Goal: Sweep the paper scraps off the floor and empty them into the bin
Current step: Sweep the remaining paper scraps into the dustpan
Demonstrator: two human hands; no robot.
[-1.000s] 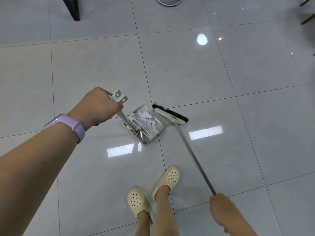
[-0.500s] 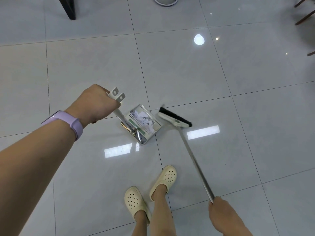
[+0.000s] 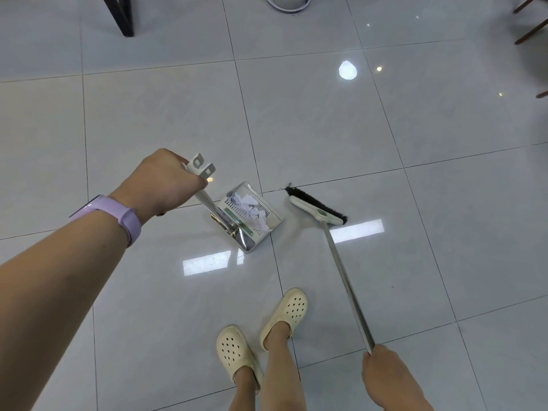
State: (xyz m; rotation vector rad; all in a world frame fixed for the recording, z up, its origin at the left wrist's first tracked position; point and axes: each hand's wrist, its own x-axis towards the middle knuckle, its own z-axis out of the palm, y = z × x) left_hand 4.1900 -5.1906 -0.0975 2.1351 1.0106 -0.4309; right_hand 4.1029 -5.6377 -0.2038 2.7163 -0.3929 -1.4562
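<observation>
While the glossy grey tiled floor (image 3: 311, 129) took up pretty much everything, the next biggest thing was the person's left arm reaching in from the near left, with a lilac wristband (image 3: 118, 216) on it. That left hand (image 3: 160, 182) was fisted tight around the top of the dustpan's cream handle (image 3: 201, 185), whose forked end stuck out past the knuckles.

Over on the near right, the right hand (image 3: 385, 372) was wrapped around the end of the broom's metal pole (image 3: 345, 283), which slanted away and to the left. The broom head (image 3: 317, 207), black bristles on a pale block, sat on the floor just right of the dustpan, not touching it.

The shiny metal dustpan (image 3: 247, 218) rested on the tiles around the middle, its open mouth toward the broom. The white paper scraps (image 3: 252, 207) were heaped inside it, next to the comb teeth.

Two cream clogs (image 3: 261, 330) stood near, below the pan. Way off at the far edge were a dark furniture leg (image 3: 121, 16) and a round white base (image 3: 287, 2).
</observation>
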